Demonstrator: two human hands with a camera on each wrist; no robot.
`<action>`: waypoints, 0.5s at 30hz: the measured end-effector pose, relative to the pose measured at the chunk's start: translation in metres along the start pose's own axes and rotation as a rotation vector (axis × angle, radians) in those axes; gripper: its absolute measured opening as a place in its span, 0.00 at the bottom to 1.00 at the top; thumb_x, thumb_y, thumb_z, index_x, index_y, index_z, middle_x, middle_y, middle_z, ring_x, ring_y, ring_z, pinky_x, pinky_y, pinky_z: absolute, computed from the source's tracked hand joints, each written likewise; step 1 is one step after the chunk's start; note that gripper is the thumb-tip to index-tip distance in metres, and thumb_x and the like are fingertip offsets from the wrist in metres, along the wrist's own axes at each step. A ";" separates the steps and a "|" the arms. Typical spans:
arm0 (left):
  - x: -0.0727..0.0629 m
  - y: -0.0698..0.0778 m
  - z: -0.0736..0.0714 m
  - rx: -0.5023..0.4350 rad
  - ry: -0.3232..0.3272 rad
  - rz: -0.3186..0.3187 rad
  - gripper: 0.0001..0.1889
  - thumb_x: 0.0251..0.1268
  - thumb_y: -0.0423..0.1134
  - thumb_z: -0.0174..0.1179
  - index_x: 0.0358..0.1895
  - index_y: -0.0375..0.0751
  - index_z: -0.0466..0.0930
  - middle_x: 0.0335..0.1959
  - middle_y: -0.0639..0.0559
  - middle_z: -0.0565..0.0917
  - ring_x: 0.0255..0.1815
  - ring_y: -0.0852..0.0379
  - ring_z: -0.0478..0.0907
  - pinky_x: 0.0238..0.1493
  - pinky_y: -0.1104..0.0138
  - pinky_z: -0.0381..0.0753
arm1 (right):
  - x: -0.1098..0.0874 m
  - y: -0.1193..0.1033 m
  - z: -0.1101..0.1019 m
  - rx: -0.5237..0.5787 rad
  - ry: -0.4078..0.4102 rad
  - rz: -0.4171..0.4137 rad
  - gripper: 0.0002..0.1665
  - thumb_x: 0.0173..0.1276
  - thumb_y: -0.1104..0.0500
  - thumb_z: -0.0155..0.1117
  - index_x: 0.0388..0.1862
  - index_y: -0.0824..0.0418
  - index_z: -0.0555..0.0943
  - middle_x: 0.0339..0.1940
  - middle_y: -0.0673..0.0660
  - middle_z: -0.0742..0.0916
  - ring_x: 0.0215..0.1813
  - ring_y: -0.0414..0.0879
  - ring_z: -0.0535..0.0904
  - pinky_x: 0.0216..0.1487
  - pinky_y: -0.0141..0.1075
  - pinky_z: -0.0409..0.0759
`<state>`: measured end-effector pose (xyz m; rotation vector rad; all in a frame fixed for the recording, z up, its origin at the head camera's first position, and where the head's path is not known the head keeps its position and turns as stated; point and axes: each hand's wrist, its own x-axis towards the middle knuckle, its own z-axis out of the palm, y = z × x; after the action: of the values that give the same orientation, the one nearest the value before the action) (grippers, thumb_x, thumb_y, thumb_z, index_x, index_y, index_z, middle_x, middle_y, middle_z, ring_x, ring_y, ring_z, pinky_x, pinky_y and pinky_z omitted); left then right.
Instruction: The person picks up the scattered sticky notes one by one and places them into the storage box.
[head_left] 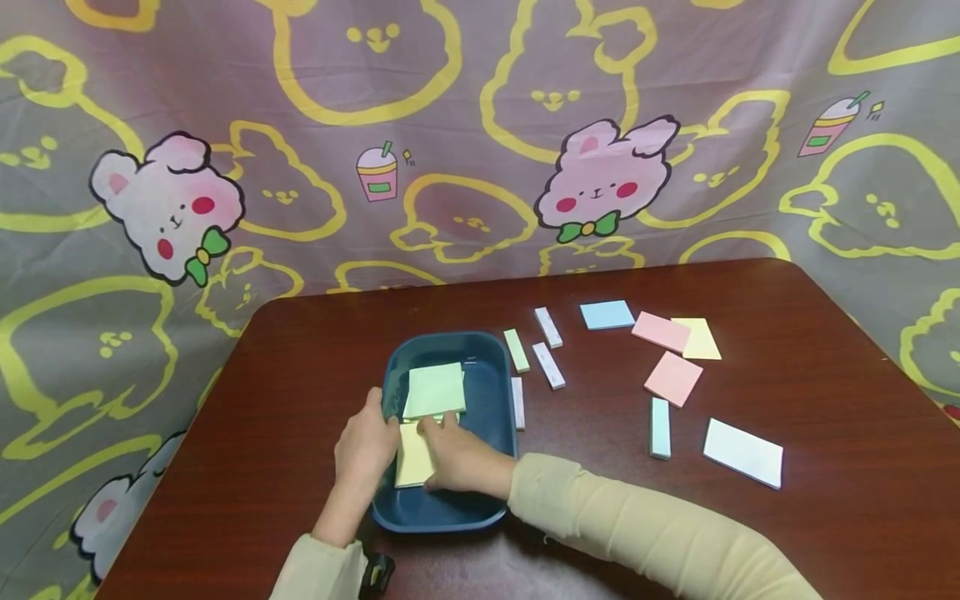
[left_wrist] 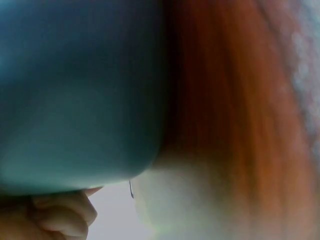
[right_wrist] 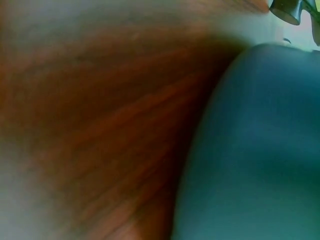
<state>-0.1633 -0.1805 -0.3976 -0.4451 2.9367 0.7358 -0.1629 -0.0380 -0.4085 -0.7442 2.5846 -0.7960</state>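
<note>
A dark blue plastic tray (head_left: 491, 400) stands on the table, holding a light green sticky note pad (head_left: 435, 390) and, nearer me, a yellow sticky note pad (head_left: 414, 462). My left hand (head_left: 365, 446) grips the tray's left rim; in the left wrist view its curled fingers (left_wrist: 62, 215) show below the blurred tray wall (left_wrist: 85, 100). Reaching over the tray's right side, my right hand (head_left: 468, 458) pinches the yellow pad, its fingers at the far edge and the thumb at the near edge. The right wrist view shows the tray's outer wall (right_wrist: 255, 150), not the fingers.
Right of the tray lie narrow note strips, one green (head_left: 517, 350), several whitish (head_left: 548, 366) and one teal (head_left: 660, 427). Farther right are blue (head_left: 607, 315), pink (head_left: 673, 378), pale yellow (head_left: 703, 340) and white (head_left: 742, 452) pads. A patterned cloth (head_left: 465, 150) hangs behind the table.
</note>
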 end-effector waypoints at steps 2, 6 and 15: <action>0.000 0.000 0.000 0.000 0.000 0.001 0.26 0.67 0.36 0.50 0.68 0.35 0.60 0.38 0.30 0.83 0.30 0.41 0.80 0.27 0.53 0.73 | 0.000 0.001 0.000 0.018 -0.006 0.006 0.39 0.46 0.58 0.79 0.56 0.62 0.69 0.43 0.61 0.75 0.31 0.44 0.74 0.33 0.31 0.73; 0.000 -0.001 0.001 0.005 0.004 0.003 0.26 0.67 0.36 0.50 0.68 0.36 0.60 0.40 0.30 0.82 0.33 0.39 0.81 0.29 0.51 0.74 | -0.001 0.002 -0.004 0.053 -0.022 0.023 0.39 0.47 0.56 0.78 0.56 0.63 0.69 0.42 0.60 0.75 0.31 0.43 0.72 0.32 0.31 0.72; -0.001 -0.001 0.002 0.005 0.003 -0.002 0.27 0.67 0.37 0.50 0.68 0.36 0.59 0.42 0.29 0.82 0.34 0.38 0.81 0.31 0.50 0.75 | -0.008 0.005 -0.020 0.057 -0.035 0.026 0.37 0.53 0.53 0.74 0.60 0.64 0.71 0.44 0.61 0.77 0.32 0.43 0.72 0.34 0.32 0.73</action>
<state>-0.1621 -0.1806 -0.3997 -0.4486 2.9404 0.7276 -0.1677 -0.0218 -0.3948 -0.7004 2.5242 -0.8370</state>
